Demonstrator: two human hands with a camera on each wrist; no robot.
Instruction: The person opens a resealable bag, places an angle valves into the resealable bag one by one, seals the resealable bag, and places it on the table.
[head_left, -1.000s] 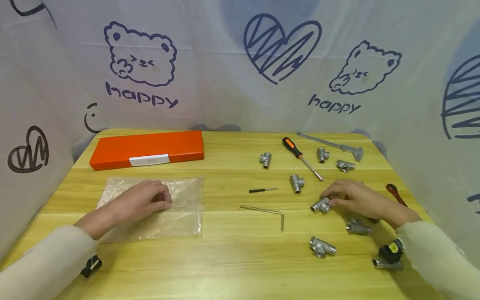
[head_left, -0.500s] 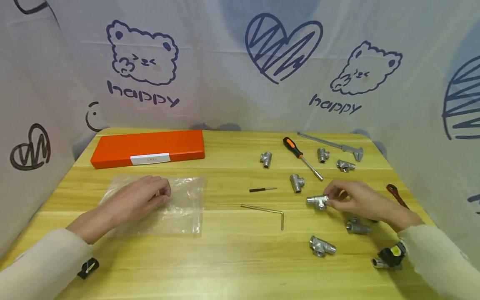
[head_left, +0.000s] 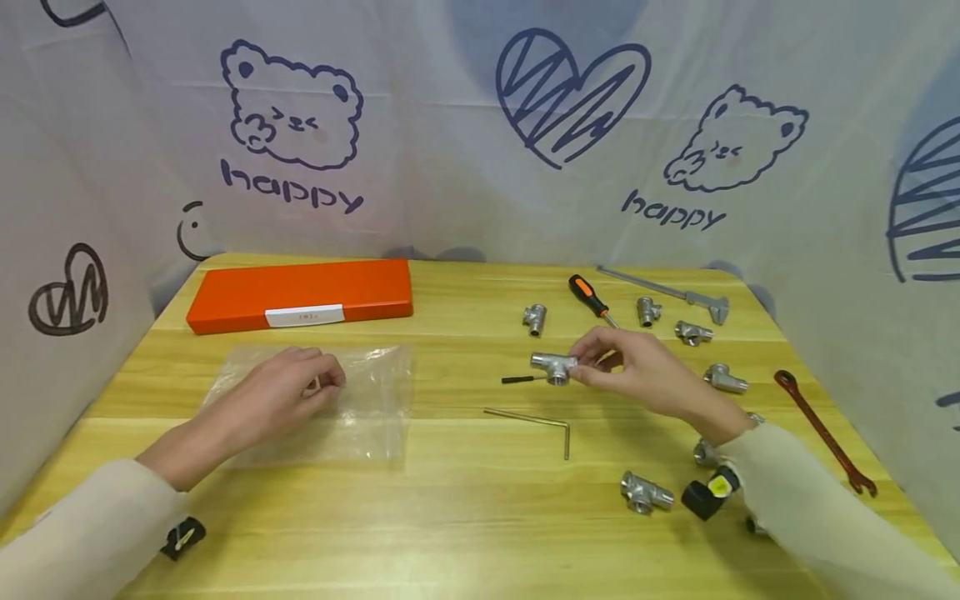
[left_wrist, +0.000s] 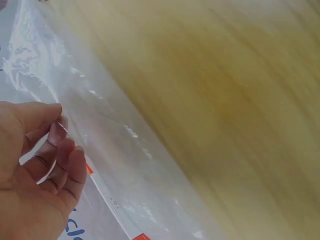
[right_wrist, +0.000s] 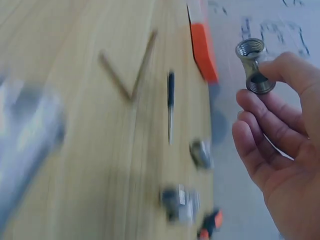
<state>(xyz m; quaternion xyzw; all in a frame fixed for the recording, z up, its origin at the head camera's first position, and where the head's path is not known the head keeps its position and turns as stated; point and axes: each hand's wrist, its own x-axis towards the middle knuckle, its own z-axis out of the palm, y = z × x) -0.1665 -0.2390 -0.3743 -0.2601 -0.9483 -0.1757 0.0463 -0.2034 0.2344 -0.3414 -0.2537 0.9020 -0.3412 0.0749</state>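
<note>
In the head view, my right hand (head_left: 647,373) pinches a silver metal pipe tee (head_left: 553,367) between thumb and fingers, held above the table. The right wrist view shows the threaded opening of this tee (right_wrist: 251,49), with the thumb across its side. My left hand (head_left: 273,398) is over a clear plastic bag (head_left: 378,404) on the left half of the table. In the left wrist view, its thumb and index finger pinch the edge of the bag (left_wrist: 115,130). The held tee overlaps a small black screwdriver (head_left: 517,380) in the head view.
An orange box (head_left: 300,287) lies at the back left. Several more tees, such as one (head_left: 645,492) at the front, lie on the right. Around them are an L-shaped hex key (head_left: 528,418), an orange-black screwdriver (head_left: 588,293), a caliper (head_left: 667,292) and a red wrench (head_left: 825,433).
My right hand has picked up the tee and carried it left and away from me, uncovering another tee and the wrench. The left hand has stayed nearly in place at the bag.
</note>
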